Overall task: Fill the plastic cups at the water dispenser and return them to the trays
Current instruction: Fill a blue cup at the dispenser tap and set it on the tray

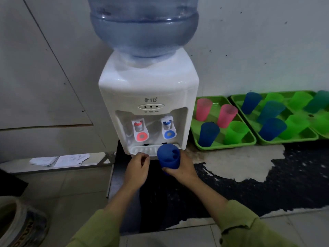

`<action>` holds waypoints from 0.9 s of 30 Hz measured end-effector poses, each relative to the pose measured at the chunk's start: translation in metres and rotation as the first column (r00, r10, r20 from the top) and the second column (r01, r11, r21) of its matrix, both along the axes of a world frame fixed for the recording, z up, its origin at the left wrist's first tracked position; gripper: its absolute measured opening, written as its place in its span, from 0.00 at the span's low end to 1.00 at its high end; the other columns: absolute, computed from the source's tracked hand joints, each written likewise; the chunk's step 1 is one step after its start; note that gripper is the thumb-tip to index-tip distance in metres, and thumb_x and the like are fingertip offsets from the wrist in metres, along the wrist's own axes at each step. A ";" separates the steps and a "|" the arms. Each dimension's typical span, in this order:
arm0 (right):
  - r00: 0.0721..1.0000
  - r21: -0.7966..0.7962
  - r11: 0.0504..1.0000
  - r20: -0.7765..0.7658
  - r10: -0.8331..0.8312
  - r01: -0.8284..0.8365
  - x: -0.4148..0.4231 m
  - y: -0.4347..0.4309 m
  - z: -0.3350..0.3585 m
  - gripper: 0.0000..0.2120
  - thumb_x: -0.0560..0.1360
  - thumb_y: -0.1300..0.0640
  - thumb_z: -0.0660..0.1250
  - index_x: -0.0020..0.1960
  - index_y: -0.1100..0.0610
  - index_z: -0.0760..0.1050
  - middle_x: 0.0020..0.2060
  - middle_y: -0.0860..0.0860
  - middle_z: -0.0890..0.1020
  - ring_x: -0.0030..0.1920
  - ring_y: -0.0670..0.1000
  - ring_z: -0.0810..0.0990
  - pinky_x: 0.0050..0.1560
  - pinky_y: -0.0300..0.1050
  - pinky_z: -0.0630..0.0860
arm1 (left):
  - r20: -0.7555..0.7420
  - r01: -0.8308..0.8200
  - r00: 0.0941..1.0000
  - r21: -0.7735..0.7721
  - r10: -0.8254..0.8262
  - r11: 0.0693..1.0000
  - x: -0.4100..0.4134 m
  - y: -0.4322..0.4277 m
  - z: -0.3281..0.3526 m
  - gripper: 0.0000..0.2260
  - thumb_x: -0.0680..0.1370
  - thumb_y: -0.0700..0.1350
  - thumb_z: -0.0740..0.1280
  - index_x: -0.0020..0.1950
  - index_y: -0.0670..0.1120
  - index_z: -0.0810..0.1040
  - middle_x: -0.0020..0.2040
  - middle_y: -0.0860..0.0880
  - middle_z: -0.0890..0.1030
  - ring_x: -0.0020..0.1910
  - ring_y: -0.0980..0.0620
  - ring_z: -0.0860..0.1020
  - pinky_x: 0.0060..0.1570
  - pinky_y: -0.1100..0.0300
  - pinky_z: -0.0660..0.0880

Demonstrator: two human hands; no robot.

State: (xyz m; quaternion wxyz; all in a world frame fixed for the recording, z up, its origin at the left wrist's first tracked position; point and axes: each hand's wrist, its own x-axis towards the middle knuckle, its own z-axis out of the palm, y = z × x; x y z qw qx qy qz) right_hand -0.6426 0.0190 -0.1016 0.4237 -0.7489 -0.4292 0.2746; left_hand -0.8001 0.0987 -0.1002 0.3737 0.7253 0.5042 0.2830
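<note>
1 blue plastic cup (168, 158), tapered and matte, gripped in the right hand (181, 168): fingers clamped round its lower wall, mouth tipped toward the camera. Just in front of the white ribbed drip tray (142, 150), below the blue tap (168, 130).

At 9 o'clock of that cup, the left hand (138, 165), fingers curled in together, gripping nothing, at the drip tray's front edge.

1 water dispenser (147, 90), glossy white plastic, boxy with rounded corners. 2 paddle taps, the red tap (140, 131) at 9 o'clock of the blue one; 3 small indicator dots above. On top, 1 translucent blue water bottle (144, 27), round and ribbed.

At 3 o'clock of the dispenser, 2 bright green rectangular plastic trays.
- Near tray (226, 146): 4 standing tapered cups, namely 2 pink cups (203, 109), 1 dark blue cup (208, 134) and 1 green cup (235, 132).
- Far tray (288, 140): 3 blue cups (271, 129) plus several green ones, count unclear at the frame edge.

At 9 o'clock, low, 1 folded white cloth (58, 159) on a ledge.
</note>
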 end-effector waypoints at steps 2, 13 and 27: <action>1.000 0.041 0.999 -0.007 -0.011 0.011 0.013 -0.012 0.003 0.35 0.59 0.53 0.79 0.63 0.53 0.68 0.57 0.48 0.76 0.57 0.47 0.75 0.56 0.38 0.72 | -0.003 0.038 0.999 -0.013 -0.038 0.999 0.014 -0.006 -0.003 0.04 0.78 0.45 0.63 0.49 0.47 0.77 0.47 0.49 0.80 0.47 0.52 0.77 0.44 0.59 0.71; 0.981 0.211 0.967 0.098 -0.169 0.146 0.110 -0.057 0.044 0.33 0.63 0.53 0.79 0.63 0.54 0.69 0.53 0.44 0.75 0.52 0.43 0.72 0.43 0.18 0.66 | -0.047 0.276 0.959 -0.074 -0.280 0.958 0.123 -0.025 -0.001 0.06 0.77 0.45 0.63 0.53 0.48 0.75 0.52 0.49 0.79 0.49 0.53 0.77 0.46 0.63 0.69; 0.975 0.361 0.915 0.055 -0.216 0.182 0.270 0.005 0.101 0.30 0.63 0.57 0.79 0.59 0.58 0.69 0.49 0.48 0.76 0.44 0.38 0.75 0.36 0.21 0.70 | -0.103 0.262 0.957 -0.086 -0.270 0.961 0.222 -0.014 -0.009 0.35 0.71 0.52 0.72 0.72 0.45 0.59 0.71 0.46 0.64 0.69 0.50 0.63 0.61 0.65 0.60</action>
